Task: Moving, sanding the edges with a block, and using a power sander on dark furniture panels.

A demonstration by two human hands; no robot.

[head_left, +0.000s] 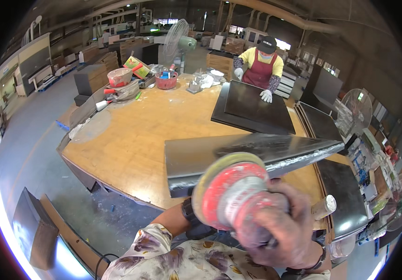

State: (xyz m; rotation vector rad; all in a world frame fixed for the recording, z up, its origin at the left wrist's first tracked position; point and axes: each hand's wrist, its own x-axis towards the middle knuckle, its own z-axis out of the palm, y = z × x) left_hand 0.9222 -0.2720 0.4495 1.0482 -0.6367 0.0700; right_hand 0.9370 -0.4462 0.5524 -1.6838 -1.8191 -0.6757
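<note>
clasping dusty red sander (245, 198), yellowish disc (204, 186): right grip (288, 224). left grip hidden, can't tell.

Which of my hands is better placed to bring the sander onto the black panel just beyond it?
Probably the right hand: it grips the red disc sander, which overlaps the black panel in view. The left forearm shows, but the left hand is hidden.

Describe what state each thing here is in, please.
Sander: held tilted; running or not, unclear.
Right grip: closed around sander.
Left grip: hidden.
Near board: streaked white along one edge.
Far boards: stacked.
Table: specked white.
Red basin: uncovered, holding things.
Green fan: upright; spinning or not, unclear.
</note>
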